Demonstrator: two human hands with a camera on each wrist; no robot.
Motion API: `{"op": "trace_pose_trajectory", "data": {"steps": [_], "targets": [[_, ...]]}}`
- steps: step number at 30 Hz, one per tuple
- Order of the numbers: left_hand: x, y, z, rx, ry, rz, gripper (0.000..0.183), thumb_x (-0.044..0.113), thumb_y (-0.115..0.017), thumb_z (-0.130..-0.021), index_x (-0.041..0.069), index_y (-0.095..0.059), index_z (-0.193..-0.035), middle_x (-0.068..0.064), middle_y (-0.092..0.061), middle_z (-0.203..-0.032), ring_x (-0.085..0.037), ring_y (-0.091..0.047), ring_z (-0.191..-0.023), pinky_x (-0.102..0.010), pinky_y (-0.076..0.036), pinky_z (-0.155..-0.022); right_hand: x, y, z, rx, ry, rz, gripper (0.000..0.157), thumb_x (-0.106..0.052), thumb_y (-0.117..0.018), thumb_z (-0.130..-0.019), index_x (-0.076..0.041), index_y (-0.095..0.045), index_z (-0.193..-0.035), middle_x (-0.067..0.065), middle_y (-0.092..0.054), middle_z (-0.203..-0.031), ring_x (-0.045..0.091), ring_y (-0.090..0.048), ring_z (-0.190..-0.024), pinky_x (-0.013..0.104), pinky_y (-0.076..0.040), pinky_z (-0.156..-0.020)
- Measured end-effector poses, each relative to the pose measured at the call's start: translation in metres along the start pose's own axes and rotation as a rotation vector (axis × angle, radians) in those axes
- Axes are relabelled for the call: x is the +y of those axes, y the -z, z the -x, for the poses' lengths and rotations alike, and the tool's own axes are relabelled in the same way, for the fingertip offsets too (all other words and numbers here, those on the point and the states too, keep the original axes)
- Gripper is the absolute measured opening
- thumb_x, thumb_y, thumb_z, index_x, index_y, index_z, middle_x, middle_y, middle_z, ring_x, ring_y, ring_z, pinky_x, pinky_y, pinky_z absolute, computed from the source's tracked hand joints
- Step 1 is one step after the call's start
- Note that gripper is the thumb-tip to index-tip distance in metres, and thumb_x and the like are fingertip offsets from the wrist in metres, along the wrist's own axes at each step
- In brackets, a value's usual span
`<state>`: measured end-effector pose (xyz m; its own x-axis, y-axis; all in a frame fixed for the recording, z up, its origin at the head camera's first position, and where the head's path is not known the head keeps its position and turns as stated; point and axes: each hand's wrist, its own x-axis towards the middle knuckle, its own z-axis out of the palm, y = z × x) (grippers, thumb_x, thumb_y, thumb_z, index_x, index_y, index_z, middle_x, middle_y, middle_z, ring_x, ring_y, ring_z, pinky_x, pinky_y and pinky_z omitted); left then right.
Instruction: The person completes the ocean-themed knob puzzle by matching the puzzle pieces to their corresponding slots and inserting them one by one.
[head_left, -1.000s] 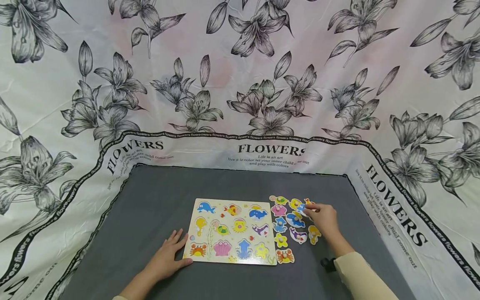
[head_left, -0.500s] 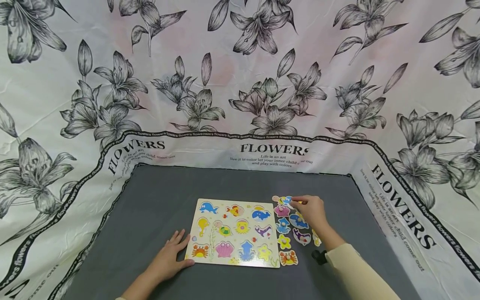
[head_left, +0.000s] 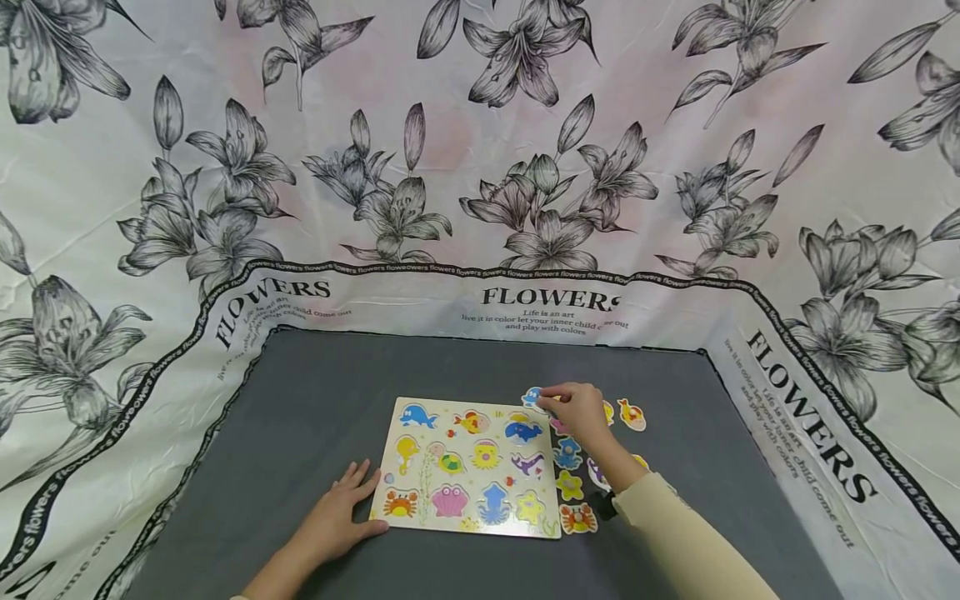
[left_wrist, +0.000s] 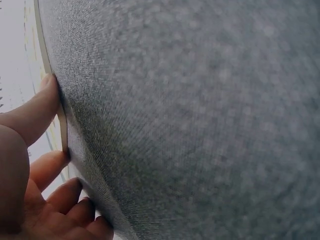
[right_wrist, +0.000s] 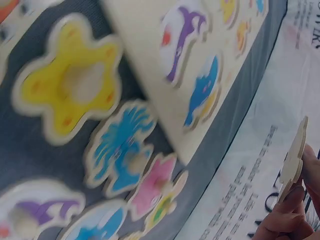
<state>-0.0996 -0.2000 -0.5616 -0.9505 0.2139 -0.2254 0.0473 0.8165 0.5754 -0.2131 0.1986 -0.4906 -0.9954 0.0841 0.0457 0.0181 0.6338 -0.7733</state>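
My right hand [head_left: 581, 414] pinches a small blue whale puzzle piece [head_left: 532, 397] above the far right corner of the wooden sea-animal puzzle board [head_left: 442, 408]. In the right wrist view that piece [right_wrist: 294, 157] is seen edge-on between thumb and fingers, lifted off the table. My left hand [head_left: 336, 514] rests against the board's left edge with its fingers spread. Seen in the left wrist view, the thumb and forefinger of my left hand [left_wrist: 37, 155] touch the board's rim. Part of the right-hand pieces is hidden under my right hand and forearm.
Loose knobbed pieces lie right of the board: a crab [head_left: 579, 518], a yellow starfish [head_left: 568, 484], a blue squid [head_left: 567, 453], an orange fish [head_left: 632, 414] and several others. A dark grey cloth [head_left: 315, 400] covers the table, with a flowered sheet [head_left: 547, 233] behind.
My right hand has carried the blue whale piece leftward from the loose pieces to the board's far right corner, uncovering the orange fish. My left hand stays at the board's left edge.
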Motion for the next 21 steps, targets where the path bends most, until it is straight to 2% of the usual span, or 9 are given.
{"op": "trace_pose_trajectory", "data": {"steps": [4, 8, 21], "targets": [[-0.002, 0.001, 0.000, 0.007, -0.003, -0.009, 0.092, 0.048, -0.087, -0.074, 0.009, -0.051, -0.150, -0.017, -0.035, -0.162, -0.042, -0.022, -0.153, -0.064, -0.025, -0.119, -0.012, -0.015, -0.001, -0.013, 0.041, -0.028, 0.016, -0.022, -0.082, -0.087, -0.012, -0.083, -0.100, 0.008, -0.073, -0.082, 0.015, -0.061, -0.062, 0.024, -0.051, -0.052], [-0.002, 0.002, 0.001, 0.012, -0.004, -0.006, 0.091, 0.047, -0.087, -0.074, 0.009, -0.051, -0.149, -0.018, -0.036, -0.161, -0.042, -0.023, -0.152, -0.065, -0.025, -0.119, -0.022, -0.029, -0.004, -0.026, 0.087, -0.023, 0.014, -0.022, -0.081, -0.087, -0.014, -0.083, -0.099, 0.003, -0.076, -0.092, 0.013, -0.066, -0.073, 0.024, -0.052, -0.058], [0.001, 0.001, -0.001, 0.003, 0.011, -0.006, 0.093, 0.048, -0.088, -0.072, 0.010, -0.052, -0.149, -0.017, -0.037, -0.161, -0.043, -0.023, -0.152, -0.066, -0.025, -0.118, -0.055, -0.060, -0.012, -0.084, 0.160, -0.047, 0.012, -0.021, -0.081, -0.088, -0.014, -0.082, -0.098, 0.003, -0.077, -0.093, 0.012, -0.068, -0.075, 0.026, -0.056, -0.060]]}}
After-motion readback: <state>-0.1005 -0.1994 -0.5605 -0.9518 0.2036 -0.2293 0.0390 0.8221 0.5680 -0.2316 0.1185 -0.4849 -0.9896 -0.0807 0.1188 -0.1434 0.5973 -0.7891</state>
